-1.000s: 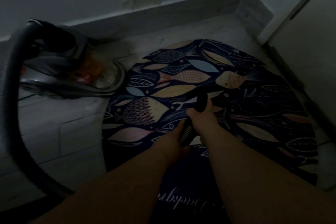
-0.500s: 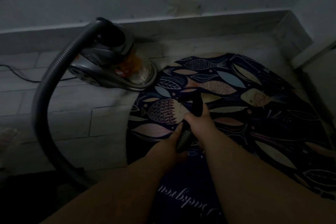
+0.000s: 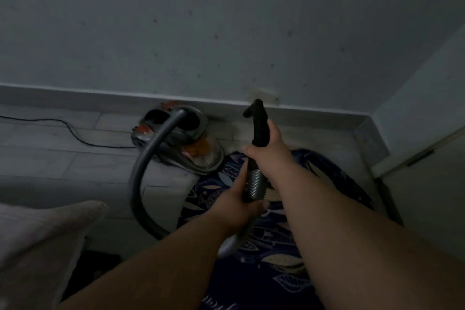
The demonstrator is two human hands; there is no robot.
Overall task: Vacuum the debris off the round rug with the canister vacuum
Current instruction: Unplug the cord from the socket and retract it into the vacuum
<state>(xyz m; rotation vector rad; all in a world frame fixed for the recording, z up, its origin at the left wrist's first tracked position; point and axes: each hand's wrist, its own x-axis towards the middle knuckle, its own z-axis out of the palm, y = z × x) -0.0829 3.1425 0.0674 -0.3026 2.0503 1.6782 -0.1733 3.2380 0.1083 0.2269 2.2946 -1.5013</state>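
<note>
head view: dark round fish-patterned rug [image 3: 279, 249] lying on pale tiled floor [image 3: 50, 158].
right hand [image 3: 266, 151]: gripping black plastic nozzle [image 3: 259, 121], tip pointing up, off rug.
left hand [image 3: 239, 202]: gripping grey ribbed hose [image 3: 255, 184] below.
grey-orange canister vacuum [image 3: 181, 138]: sitting at rug's far edge.
progress: no debris showing; probably nearly finishing.

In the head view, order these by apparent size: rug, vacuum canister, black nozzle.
1. Rug, though the arms hide part of it.
2. Canister.
3. Nozzle, held in the right hand; nearer the camera, yet plainly smallest.
</note>
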